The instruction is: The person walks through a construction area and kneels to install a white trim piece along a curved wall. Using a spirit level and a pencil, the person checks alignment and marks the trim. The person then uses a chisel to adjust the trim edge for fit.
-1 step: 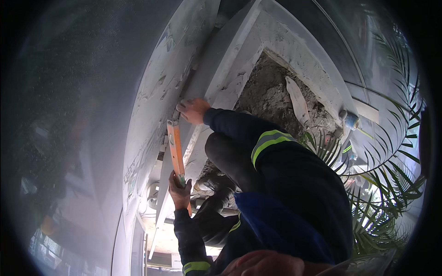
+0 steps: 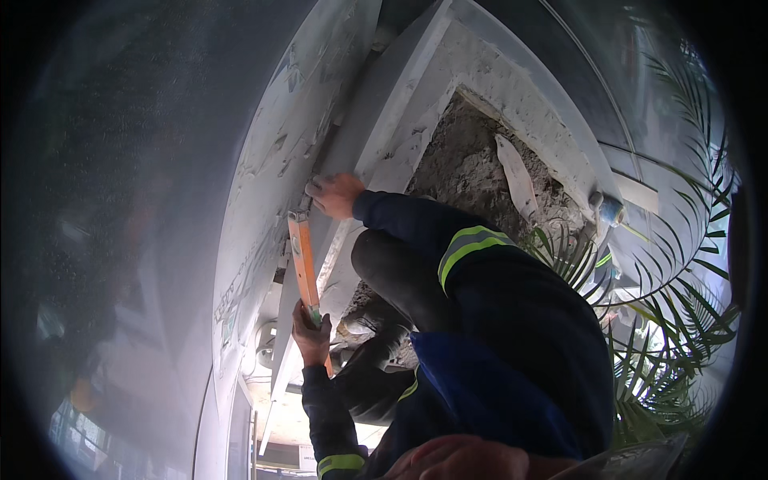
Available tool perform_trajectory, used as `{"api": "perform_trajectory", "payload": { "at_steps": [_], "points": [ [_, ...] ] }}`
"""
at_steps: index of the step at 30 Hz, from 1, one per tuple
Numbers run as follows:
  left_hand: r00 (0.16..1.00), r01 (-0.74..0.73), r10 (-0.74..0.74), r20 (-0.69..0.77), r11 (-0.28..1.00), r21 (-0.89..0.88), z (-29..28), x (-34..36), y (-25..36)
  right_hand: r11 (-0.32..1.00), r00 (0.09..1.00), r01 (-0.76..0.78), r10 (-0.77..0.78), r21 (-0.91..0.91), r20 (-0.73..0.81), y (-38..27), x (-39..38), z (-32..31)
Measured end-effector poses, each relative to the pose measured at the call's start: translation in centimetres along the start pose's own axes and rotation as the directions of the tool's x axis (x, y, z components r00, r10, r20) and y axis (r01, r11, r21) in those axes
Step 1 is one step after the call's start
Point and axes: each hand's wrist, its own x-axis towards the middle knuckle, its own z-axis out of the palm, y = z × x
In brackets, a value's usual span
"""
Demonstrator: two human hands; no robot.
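Left hand (image 2: 310, 342): my fingers are clamped round the orange level (image 2: 302, 260).
Orange level: beside the grey slab (image 2: 364, 116).
Right hand (image 2: 338, 194): at the grey slab's edge; I can't tell whether it grips.
Levelling: seemingly in hand; calls for steadiness.

Your right hand (image 2: 334, 197) sits beside the narrow gap between white panel (image 2: 272, 160) and grey slab (image 2: 368, 124), while the orange spirit level (image 2: 303, 258) in your left hand (image 2: 311, 340) occupies the stretch nearer you. Your bent knee (image 2: 396, 268) crowds the slab's other side; room opens above the soil (image 2: 458, 156), palm fronds (image 2: 658, 404) crossing far right.
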Motion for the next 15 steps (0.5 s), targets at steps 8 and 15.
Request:
{"api": "perform_trajectory", "payload": {
  "at_steps": [8,15],
  "points": [
    [0.942,-0.332,0.333,0.036,0.918,0.215,-0.1,3.3,-2.5,0.998,0.984,0.063,-0.061,0.004,-0.167,1.1,-0.6,-0.9],
    [0.776,-0.589,0.63,0.004,0.723,0.362,2.3,4.1,-0.9,0.65,0.853,0.208,0.245,0.731,-0.46,4.0,-1.3,-5.8]
  ]
}}
